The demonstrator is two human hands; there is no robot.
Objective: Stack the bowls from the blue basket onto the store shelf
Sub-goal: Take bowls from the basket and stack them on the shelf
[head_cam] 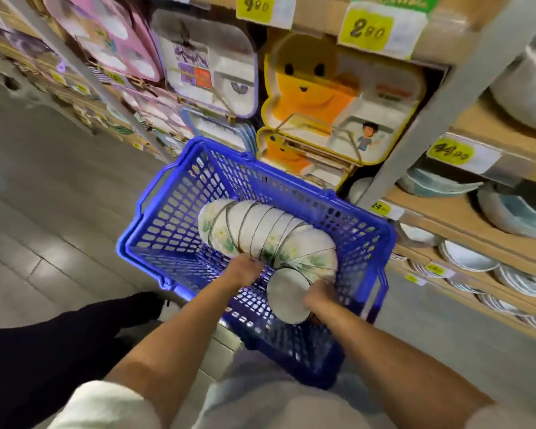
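A blue plastic basket (pixel 362 230) sits on the floor in front of me. Inside it lies a curved row of several nested white bowls (pixel 260 233) with green floral print, tipped on their side. My left hand (pixel 245 269) reaches into the basket and grips the row's underside near its middle. My right hand (pixel 321 295) holds the nearest bowl (pixel 287 301) at the row's end, fingers curled round its rim. The store shelf (pixel 458 218) with wooden boards rises to the right of the basket.
Stacks of white and pale-blue bowls and plates (pixel 464 258) fill the shelf's lower levels, with yellow price tags (pixel 449 153) on the edges. Children's divided trays (pixel 331 103) stand behind the basket. Grey tiled floor (pixel 44 196) stretches left. A dark trouser leg (pixel 59 335) is at lower left.
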